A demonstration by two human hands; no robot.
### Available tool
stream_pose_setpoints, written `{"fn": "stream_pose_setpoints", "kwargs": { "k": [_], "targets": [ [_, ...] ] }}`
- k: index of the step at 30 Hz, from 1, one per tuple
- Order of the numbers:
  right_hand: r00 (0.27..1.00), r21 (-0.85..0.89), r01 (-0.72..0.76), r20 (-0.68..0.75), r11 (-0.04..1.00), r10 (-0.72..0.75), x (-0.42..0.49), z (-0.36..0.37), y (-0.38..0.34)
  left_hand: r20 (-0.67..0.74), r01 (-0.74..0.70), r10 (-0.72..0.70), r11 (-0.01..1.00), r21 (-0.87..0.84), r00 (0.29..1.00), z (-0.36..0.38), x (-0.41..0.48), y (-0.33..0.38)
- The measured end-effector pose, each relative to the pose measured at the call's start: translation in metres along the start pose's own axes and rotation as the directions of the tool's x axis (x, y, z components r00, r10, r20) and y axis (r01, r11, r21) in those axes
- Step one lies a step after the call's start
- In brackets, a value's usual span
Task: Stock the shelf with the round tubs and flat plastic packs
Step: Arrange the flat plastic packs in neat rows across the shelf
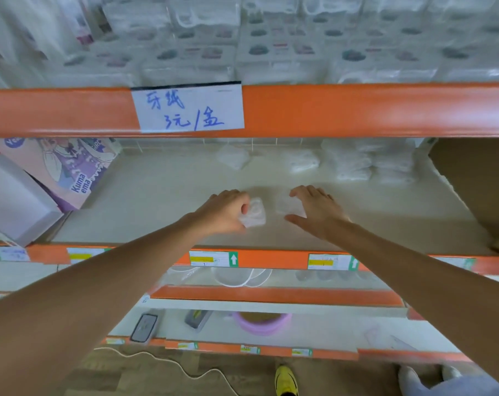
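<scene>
At nine o'clock in the view, on the left end of the middle shelf (156,192), sits a white box (16,201). An illustrated purple box (71,170) leans behind it, at its one o'clock. Toward twelve o'clock a handwritten paper label (188,108) is stuck to the orange beam (357,110), and blurred white packages (271,38) fill the shelf above it.

Near the centre the left hand (225,210) reaches onto the bare shelf board. Its grip holds a small flat plastic pack (256,215), with the fingers curled over the pack's left edge. The pack is on or just above the board. At its three o'clock, just beside it but apart, a second flat pack (285,204) lies on the board. The right hand (316,210) arches over this one with a wide grip, fingers spread at the pack's twelve o'clock and thumb stretched out at its six. Blur hides whether they touch it.

Below the hands, at six o'clock, clear round tubs (236,277) sit on the next shelf down. A pink ring-shaped item (261,321) lies on the shelf under that, and a yellow shoe (285,381) shows on the floor.

At two o'clock from the hands, stacks of packs (365,164) stand near the rear of the middle shelf. At three o'clock a brown cardboard box (471,181) takes up the shelf's right end.
</scene>
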State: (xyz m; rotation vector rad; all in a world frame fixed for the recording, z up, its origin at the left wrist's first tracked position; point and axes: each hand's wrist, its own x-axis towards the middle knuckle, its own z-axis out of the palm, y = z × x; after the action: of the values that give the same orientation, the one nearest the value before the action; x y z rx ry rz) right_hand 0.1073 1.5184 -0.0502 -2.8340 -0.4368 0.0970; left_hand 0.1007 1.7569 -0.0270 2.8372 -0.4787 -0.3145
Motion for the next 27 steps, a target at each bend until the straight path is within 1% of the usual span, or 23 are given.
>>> {"fn": "stream_pose_setpoints", "kwargs": {
  "k": [4,8,11,15,21,23,27],
  "targets": [
    [1.000,-0.003,0.023,0.012,1.000,-0.023,-0.023,-0.011,-0.012,-0.032,-0.024,0.022,0.998,-0.051,0.999,-0.020,-0.037,-0.001],
    [0.999,-0.019,0.036,-0.010,0.999,-0.036,-0.048,-0.032,-0.032,-0.079,-0.044,0.048,0.998,0.049,0.996,-0.039,-0.079,-0.001],
    [0.997,-0.020,0.052,-0.047,0.998,-0.053,-0.069,-0.048,-0.053,-0.084,-0.075,0.083,0.993,0.095,0.993,-0.053,-0.106,0.001],
    [0.993,-0.049,0.065,-0.097,0.997,-0.069,-0.102,-0.075,-0.087,-0.093,-0.103,0.107,0.993,0.054,0.990,-0.076,-0.147,0.009],
    [0.985,-0.086,0.100,-0.135,0.991,-0.111,-0.145,-0.126,-0.135,-0.166,-0.150,0.160,0.986,0.071,0.973,-0.115,-0.196,0.027],
    [0.978,-0.098,0.110,-0.166,0.989,-0.125,-0.156,-0.144,-0.146,-0.205,-0.174,0.176,0.984,0.029,0.963,-0.128,-0.208,0.032],
    [0.958,-0.086,0.123,-0.251,0.989,-0.141,-0.171,-0.176,-0.160,-0.276,-0.238,0.191,0.960,-0.149,0.942,-0.162,-0.233,0.046]
  ]
}}
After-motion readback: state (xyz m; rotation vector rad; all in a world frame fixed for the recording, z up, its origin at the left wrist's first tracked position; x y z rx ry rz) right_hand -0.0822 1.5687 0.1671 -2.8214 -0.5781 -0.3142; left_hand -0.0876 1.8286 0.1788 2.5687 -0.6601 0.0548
